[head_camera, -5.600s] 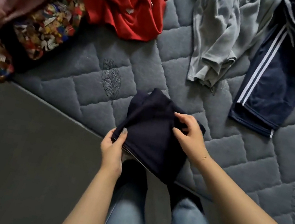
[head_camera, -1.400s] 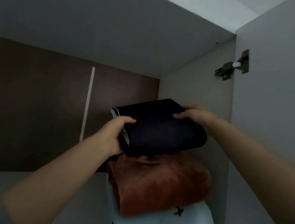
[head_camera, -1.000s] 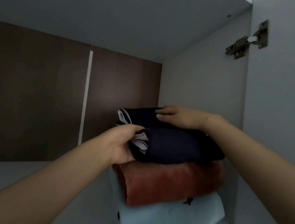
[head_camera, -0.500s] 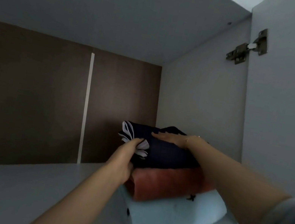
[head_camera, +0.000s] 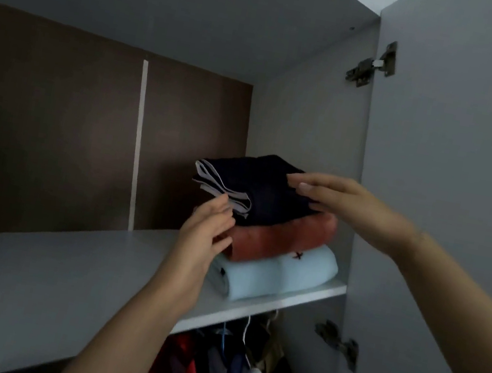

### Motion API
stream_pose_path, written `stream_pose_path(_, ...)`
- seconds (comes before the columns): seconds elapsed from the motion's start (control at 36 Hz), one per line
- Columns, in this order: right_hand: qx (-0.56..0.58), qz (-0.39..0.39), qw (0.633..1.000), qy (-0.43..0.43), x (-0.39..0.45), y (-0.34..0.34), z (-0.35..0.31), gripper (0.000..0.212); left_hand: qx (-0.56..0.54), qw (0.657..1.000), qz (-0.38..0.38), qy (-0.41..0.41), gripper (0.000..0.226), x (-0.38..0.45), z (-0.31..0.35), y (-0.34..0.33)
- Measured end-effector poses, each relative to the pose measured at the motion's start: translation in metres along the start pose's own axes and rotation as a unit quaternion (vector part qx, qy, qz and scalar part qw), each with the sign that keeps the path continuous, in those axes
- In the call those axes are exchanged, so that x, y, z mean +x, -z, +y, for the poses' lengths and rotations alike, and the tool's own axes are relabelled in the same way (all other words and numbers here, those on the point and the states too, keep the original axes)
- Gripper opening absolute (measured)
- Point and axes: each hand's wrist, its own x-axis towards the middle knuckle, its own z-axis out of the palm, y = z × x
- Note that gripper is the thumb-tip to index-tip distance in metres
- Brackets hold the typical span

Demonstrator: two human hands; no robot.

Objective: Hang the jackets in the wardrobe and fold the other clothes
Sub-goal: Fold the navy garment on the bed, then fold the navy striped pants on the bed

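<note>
Our left hand (head_camera: 209,229) has its fingers loosely spread and grips nothing; the fingertips just brush the striped white edge of the folded navy garment (head_camera: 265,191) lying directly above and beyond them. That garment tops a stack on the shelf (head_camera: 57,278), over a rust fold (head_camera: 281,238) and a pale blue fold (head_camera: 278,277). Our right hand (head_camera: 350,204) lies flat and open at the navy fold's right edge, holding nothing. To finish well, we should square that loose edge with the folds below, pressing lightly so nothing slides.
</note>
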Motion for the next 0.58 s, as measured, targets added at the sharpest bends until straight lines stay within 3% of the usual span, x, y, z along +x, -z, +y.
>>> stream_pose_path(0.11, 0.096, 0.067, 0.993, 0.019, -0.075, -0.013, 0.009, 0.03, -0.032, 0.998, -0.056, 0.007, 0.028, -0.047, -0.008, -0.003)
stream_pose_path(0.31, 0.244, 0.188, 0.95, -0.041, -0.208, -0.033, 0.028, 0.038, -0.064, 0.981, -0.162, 0.082, 0.035, -0.125, -0.034, -0.046)
stream_pose_path(0.58, 0.249, 0.386, 0.883, -0.098, -0.412, -0.016, 0.014, 0.036, -0.096, 0.926, -0.291, 0.222, 0.049, -0.246, -0.074, -0.165)
